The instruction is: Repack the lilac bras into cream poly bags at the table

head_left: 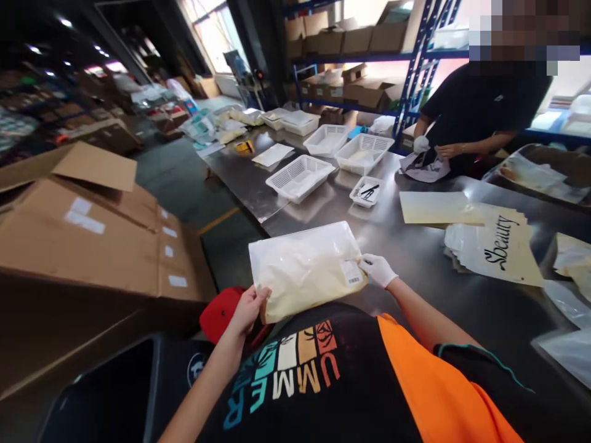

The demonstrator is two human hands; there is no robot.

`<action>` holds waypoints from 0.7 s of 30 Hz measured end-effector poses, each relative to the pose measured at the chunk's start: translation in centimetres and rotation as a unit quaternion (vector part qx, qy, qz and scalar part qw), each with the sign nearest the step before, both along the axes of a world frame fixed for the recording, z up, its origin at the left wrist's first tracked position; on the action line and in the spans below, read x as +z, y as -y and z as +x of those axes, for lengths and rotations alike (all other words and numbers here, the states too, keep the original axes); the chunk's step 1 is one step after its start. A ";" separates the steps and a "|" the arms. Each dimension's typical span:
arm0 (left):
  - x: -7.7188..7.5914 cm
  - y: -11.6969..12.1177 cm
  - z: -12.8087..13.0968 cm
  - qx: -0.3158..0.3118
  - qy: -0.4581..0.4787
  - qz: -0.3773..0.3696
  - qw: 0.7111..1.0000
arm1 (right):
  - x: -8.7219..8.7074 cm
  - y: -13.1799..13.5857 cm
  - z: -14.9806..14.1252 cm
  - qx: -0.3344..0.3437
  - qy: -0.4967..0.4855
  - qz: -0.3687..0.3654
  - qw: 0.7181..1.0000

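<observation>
A whitish plastic packaging bag [300, 264] with pale yellow contents is held out flat in front of my chest, above the near table edge. Bare and pinched closed, my left hand [252, 306] grips the bag's lower left corner. On the other side, my right hand [377, 269], in a white glove, pinches the bag's right edge. Close to the gloved fingers a barcode label [353, 272] sits on the bag. The bag hides part of the table behind it.
White plastic baskets [300, 177] stand on the metal table [392, 246], beside a small tray [365, 191] of tools. Stacked bags [501, 249] lie at right. Across the table a co-worker [480, 117] handles fabric. Large cardboard boxes [92, 240] and a red cap [221, 314] are at left.
</observation>
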State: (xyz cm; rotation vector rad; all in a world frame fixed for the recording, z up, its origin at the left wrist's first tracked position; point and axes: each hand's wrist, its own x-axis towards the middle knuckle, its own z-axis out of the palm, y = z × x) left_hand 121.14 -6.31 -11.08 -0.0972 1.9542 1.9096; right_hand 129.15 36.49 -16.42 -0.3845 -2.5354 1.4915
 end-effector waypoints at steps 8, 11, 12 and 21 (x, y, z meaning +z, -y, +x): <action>-5.3 -9.5 -13.1 -0.136 0.002 -0.150 0.979 | -4.6 -3.1 -0.2 -0.132 0.191 0.051 0.971; -7.2 -12.5 -17.4 -0.163 -0.006 -0.229 0.960 | -6.2 -3.0 2.6 -0.197 0.262 0.042 0.944; -7.7 -13.4 -18.8 -0.168 -0.017 -0.252 0.953 | -6.7 -2.7 4.0 -0.217 0.289 0.047 0.931; -9.3 -30.1 -29.4 -0.384 -0.165 -0.257 0.871 | -11.1 6.3 13.9 -0.290 0.539 0.204 0.764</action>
